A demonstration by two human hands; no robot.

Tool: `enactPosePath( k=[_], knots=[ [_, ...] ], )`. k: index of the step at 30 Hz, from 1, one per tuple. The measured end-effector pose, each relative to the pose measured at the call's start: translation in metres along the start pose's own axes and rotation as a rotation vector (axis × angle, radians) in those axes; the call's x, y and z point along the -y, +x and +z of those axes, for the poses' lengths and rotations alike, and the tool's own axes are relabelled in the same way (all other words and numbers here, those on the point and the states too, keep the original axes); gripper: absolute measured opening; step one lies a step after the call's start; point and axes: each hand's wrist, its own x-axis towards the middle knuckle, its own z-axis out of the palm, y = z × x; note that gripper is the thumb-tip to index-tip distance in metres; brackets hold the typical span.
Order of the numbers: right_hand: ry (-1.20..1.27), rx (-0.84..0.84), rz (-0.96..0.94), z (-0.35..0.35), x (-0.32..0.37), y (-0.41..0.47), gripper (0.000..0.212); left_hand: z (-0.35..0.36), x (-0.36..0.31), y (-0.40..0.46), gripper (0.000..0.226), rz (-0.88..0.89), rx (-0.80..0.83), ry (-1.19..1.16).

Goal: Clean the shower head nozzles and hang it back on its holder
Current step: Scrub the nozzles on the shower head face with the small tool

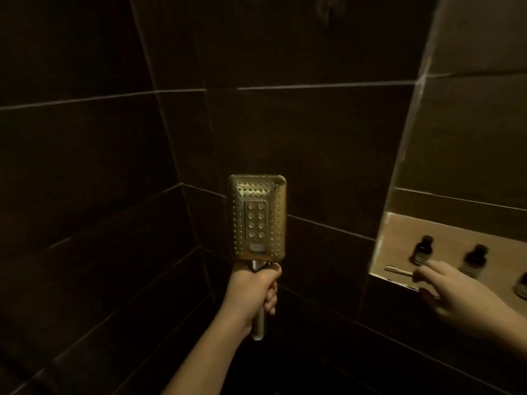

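Observation:
A rectangular metal shower head [256, 216] stands upright in mid-frame, its nozzle face turned toward me, with rows of small holes around a central panel of larger nozzles. My left hand [253, 292] is shut around its handle just below the head; the handle's end sticks out under my fist. My right hand [453, 289] is at the wall niche on the right, fingers spread, fingertips at the end of a pale toothbrush [397, 271] lying on the niche ledge. Whether they touch it I cannot tell. A dark fitting [328, 12], perhaps the holder, shows faintly high on the wall.
Dark tiled walls meet in a corner behind the shower head. The recessed niche [399, 232] on the right has a light shelf with small dark bottles [422, 249] [474, 259] standing on it and another at the frame's edge. The light is dim.

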Motion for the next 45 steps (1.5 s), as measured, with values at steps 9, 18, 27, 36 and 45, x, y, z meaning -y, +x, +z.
enactPosePath(
  k=[9, 18, 27, 36, 45],
  knots=[
    [-0.107, -0.081, 0.285, 0.035, -0.063, -0.013, 0.046, 0.07, 0.031, 0.026, 0.032, -0.115, 0.216, 0.046],
    [-0.119, -0.081, 0.262, 0.046, -0.059, 0.009, 0.043, 0.071, 0.046, 0.042, 0.031, -0.154, 0.207, 0.051],
    [0.024, -0.275, 0.293, 0.028, -0.01, 0.008, 0.03, 0.024, 0.049, 0.044, 0.064, -0.117, 0.128, 0.014],
    [0.228, -0.056, -0.198, -0.012, 0.144, 0.038, 0.054, -0.065, 0.044, 0.006, 0.102, 0.098, -0.059, 0.095],
    [0.155, 0.009, -0.794, -0.014, 0.346, 0.098, 0.048, -0.181, 0.07, -0.092, 0.1, 0.142, -0.399, 0.16]
  ],
)
